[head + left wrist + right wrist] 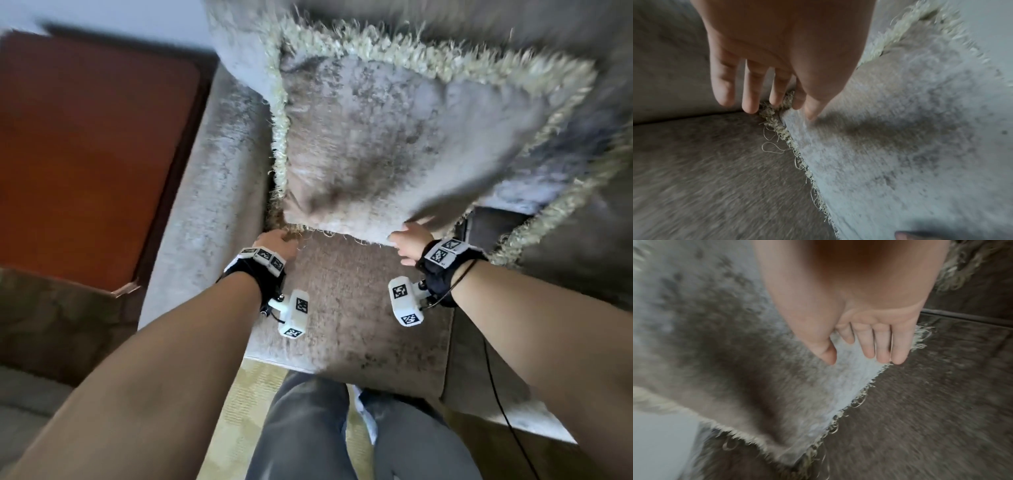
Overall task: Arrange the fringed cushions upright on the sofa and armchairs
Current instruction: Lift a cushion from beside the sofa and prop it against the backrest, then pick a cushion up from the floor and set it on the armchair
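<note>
Soft daylight, motion blur thru all views, wide-angle edge warp, wrist-cam palms out of focus

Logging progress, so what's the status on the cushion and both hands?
Left hand pinches cushion at its lower left corner. Right hand pinches the lower right corner. Cushion leans against the chair back, bottom edge near the seat. Second fringed cushion right beside it.

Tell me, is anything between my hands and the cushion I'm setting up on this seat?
Nothing visible. Your left hand pinches the cushion's lower left corner, and your right hand pinches its lower right corner. Its bottom edge sits on the seat, leaning toward the backrest.
</note>
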The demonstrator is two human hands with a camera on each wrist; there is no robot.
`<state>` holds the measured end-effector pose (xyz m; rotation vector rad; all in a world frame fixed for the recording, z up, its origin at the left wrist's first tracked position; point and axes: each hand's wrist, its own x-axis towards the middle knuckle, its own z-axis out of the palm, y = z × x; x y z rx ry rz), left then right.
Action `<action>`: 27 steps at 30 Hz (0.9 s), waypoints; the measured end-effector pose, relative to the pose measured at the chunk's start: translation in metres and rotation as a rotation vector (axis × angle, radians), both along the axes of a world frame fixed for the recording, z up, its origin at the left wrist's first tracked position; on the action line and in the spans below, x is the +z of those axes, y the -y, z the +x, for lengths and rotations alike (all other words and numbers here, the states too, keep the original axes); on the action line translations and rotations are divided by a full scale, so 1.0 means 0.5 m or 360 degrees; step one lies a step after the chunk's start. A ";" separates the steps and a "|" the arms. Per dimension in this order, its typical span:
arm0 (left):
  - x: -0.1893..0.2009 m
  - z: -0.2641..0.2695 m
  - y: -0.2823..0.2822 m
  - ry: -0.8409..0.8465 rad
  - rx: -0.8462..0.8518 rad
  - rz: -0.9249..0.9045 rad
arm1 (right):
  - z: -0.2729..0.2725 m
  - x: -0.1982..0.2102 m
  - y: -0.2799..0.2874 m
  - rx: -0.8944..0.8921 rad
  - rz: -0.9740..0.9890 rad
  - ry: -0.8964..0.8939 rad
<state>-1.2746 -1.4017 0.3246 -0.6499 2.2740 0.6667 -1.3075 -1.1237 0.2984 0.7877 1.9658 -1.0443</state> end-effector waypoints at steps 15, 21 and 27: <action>0.456 0.215 0.235 -0.0623 0.0643 -0.0239 | 0.007 0.539 0.360 0.0923 -0.0239 -0.0493; 0.572 0.381 0.379 -0.0767 0.0988 -0.0401 | 0.110 0.666 0.575 0.1291 -0.0391 -0.0559; 0.597 0.566 0.533 -0.0795 0.1452 -0.0480 | 0.244 0.748 0.808 0.1525 -0.0651 -0.0424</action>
